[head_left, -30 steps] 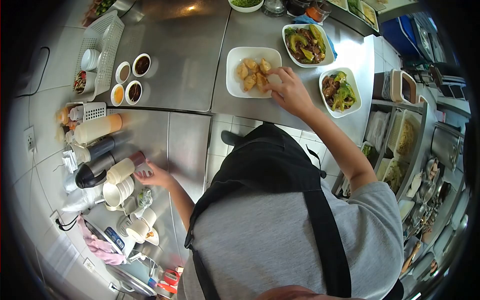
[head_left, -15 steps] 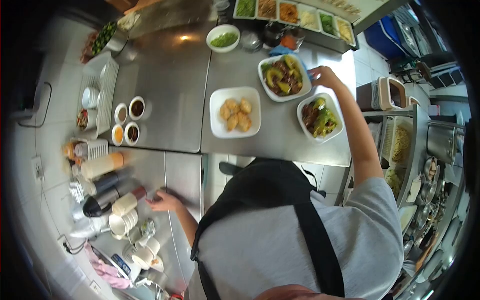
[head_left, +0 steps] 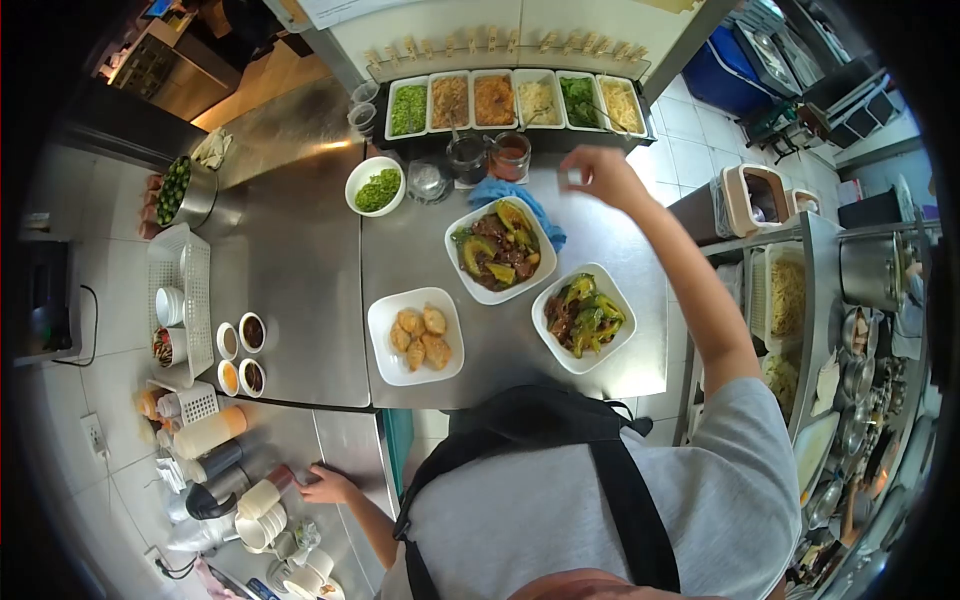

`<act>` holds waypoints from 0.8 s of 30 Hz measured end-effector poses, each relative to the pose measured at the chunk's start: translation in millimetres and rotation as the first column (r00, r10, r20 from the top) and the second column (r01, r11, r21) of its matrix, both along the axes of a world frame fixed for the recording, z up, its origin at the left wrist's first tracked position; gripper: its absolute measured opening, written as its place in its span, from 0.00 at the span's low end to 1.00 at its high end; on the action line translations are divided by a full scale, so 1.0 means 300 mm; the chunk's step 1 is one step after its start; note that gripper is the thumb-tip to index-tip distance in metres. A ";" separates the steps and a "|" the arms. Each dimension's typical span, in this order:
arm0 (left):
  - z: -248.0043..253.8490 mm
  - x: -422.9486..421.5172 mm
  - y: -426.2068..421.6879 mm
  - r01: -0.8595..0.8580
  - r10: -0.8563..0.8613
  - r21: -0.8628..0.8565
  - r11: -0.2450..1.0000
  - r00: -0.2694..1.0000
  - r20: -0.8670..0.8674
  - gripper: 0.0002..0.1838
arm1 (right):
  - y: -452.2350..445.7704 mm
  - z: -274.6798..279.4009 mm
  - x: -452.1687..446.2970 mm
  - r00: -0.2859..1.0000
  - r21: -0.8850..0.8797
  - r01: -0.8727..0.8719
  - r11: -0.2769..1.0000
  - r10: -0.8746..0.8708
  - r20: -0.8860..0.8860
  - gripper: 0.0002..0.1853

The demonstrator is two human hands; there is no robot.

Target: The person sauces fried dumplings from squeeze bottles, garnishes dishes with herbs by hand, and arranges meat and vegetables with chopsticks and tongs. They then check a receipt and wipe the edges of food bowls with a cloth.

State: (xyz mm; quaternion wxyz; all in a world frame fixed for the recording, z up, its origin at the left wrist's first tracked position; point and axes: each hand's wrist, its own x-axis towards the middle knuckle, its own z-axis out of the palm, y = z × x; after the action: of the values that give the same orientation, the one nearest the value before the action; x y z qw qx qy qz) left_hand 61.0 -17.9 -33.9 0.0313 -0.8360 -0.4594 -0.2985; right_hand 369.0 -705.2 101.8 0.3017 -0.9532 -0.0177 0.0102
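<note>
My right hand (head_left: 605, 178) is raised over the table's right side, slightly blurred. Its fingers are bent, with a gap to the thumb and nothing visible between them. Below and left of it lies a crumpled blue cloth (head_left: 545, 220), against a white bowl of meat and green vegetables (head_left: 500, 245). A second, similar bowl (head_left: 585, 318) stands nearer to me. To their left is a square white bowl with several browned dumplings (head_left: 420, 340). My left hand (head_left: 328, 485) stretches its fingers low over the left counter, beside the reddish tip of a squeeze bottle (head_left: 265, 490); contact is unclear.
A rack of topping trays (head_left: 495, 100) lines the back, with jars (head_left: 510, 155) and a bowl of chopped greens (head_left: 377, 188) before it. Small sauce cups (head_left: 252, 333) and a white basket (head_left: 200, 300) stand left. A bin (head_left: 755, 195) is at right.
My right hand has left the upper bowl's edge and risen up and away from it. My left hand stays near the squeeze bottle. The view has tilted up, showing more of the back.
</note>
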 end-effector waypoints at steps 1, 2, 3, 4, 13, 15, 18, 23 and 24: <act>-0.002 0.001 0.002 -0.009 0.009 0.002 1.000 1.000 -0.018 0.30 | -0.037 0.048 0.036 0.996 -0.018 0.077 0.997 -0.076 0.054 0.12; 0.003 0.005 0.000 -0.017 0.017 0.006 1.000 0.999 -0.036 0.29 | -0.097 0.035 0.090 0.982 -0.041 0.149 0.988 -0.143 0.121 0.07; 0.007 0.006 -0.005 -0.010 0.011 0.015 1.000 0.999 -0.042 0.29 | -0.108 0.109 0.113 0.970 -0.122 0.207 0.971 -0.187 0.154 0.07; 0.016 0.008 -0.015 -0.005 0.006 0.024 1.000 0.999 -0.047 0.28 | -0.147 0.091 0.151 0.976 -0.177 0.203 0.963 -0.185 0.115 0.06; 0.023 0.010 -0.015 -0.062 0.061 -0.008 0.998 0.992 -0.113 0.28 | -0.169 0.012 0.409 0.983 -0.679 0.100 0.728 -0.180 -0.048 0.18; 0.031 0.022 -0.029 -0.059 0.057 -0.013 0.998 0.993 -0.104 0.29 | -0.178 -0.043 0.448 0.973 -0.680 0.146 0.718 -0.228 -0.033 0.18; 0.030 0.019 -0.025 -0.067 0.064 -0.025 0.997 0.993 -0.102 0.29 | -0.221 -0.055 0.479 0.971 -0.627 0.196 0.754 -0.241 0.014 0.18; 0.023 0.014 -0.019 -0.043 0.042 -0.009 0.999 0.996 -0.082 0.29 | -0.272 0.097 0.479 0.966 -0.398 0.187 0.898 -0.242 -0.091 0.21; 0.024 0.015 -0.022 -0.049 0.047 -0.019 0.999 0.995 -0.085 0.29 | -0.288 0.109 0.480 0.953 -0.293 0.220 0.930 -0.269 -0.139 0.21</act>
State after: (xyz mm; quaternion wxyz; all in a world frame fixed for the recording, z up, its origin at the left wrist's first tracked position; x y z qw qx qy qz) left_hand 65.5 -24.4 -26.8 0.0491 -0.8369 -0.4807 -0.2570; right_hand 513.1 -791.6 134.5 0.1659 -0.9757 0.1298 0.0594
